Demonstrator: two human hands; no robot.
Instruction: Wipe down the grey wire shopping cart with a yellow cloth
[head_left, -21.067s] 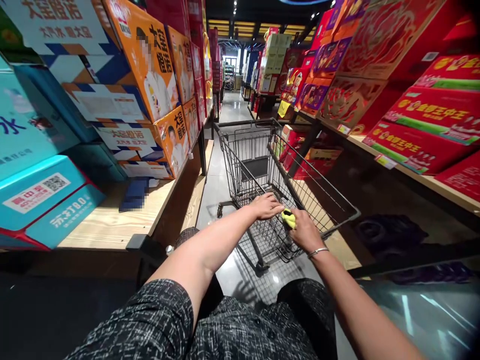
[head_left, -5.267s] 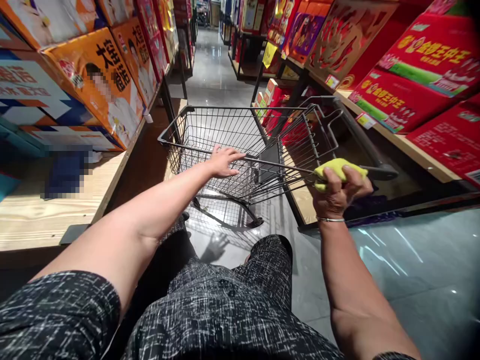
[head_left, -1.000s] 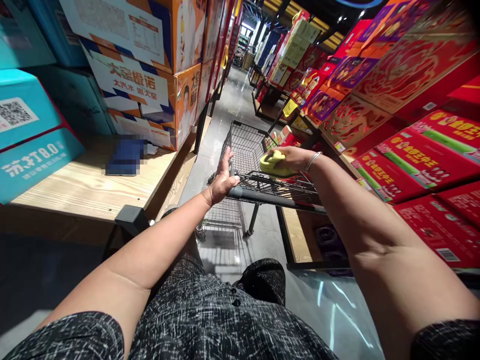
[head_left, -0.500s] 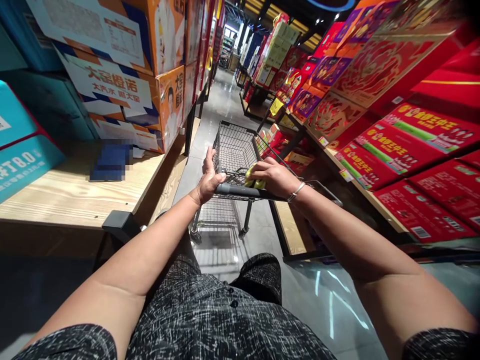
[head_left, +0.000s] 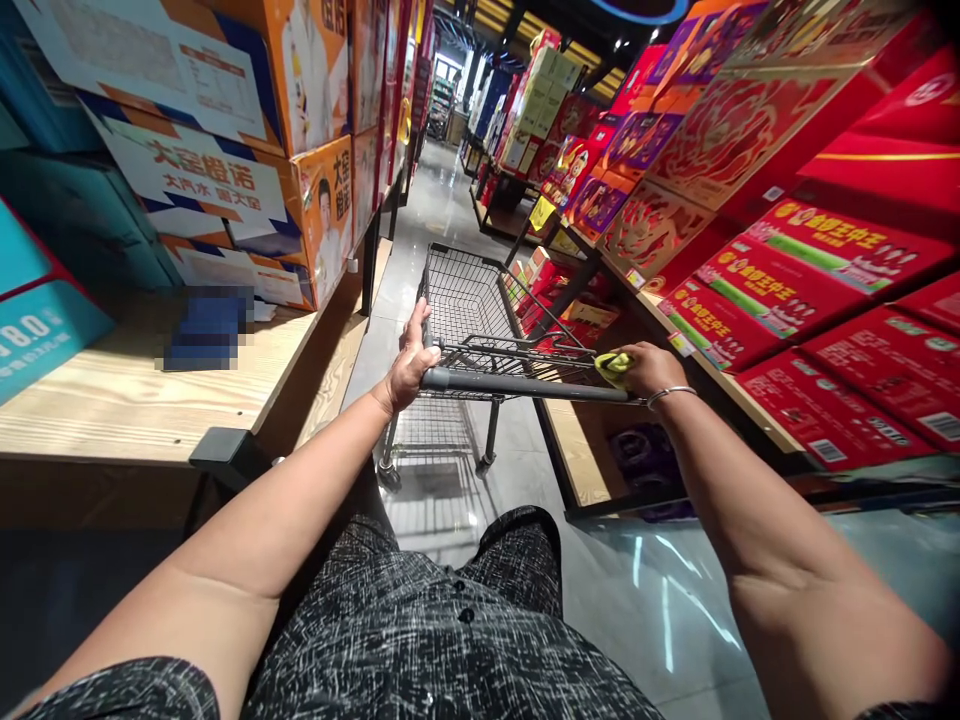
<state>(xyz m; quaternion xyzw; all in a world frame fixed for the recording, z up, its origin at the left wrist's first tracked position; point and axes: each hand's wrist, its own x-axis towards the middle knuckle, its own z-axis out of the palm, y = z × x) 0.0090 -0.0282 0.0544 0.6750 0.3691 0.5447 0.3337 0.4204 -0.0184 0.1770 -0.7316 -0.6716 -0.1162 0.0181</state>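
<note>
A grey wire shopping cart (head_left: 469, 295) stands in front of me, its dark handle bar (head_left: 517, 384) running across between my hands. My left hand (head_left: 409, 365) holds the left end of that bar, thumb over the top and fingers along the cart's side. At the right end of the bar, my right hand (head_left: 651, 370) is closed on a bunched yellow-green cloth (head_left: 615, 369). The cloth sits by the bar's right corner; the palm side of this hand is hidden. The wire basket shows no goods inside.
On the left, a wooden shelf (head_left: 97, 400) bears orange-and-white cartons (head_left: 217, 190) and a blurred-out blue item (head_left: 206, 325). Red gift boxes (head_left: 780, 270) are stacked on the right shelf. A grey tiled aisle (head_left: 435, 200) runs ahead between them.
My right hand has slid to the right along the handle bar with the cloth, from near the middle to the right end. The left hand stays at the left end.
</note>
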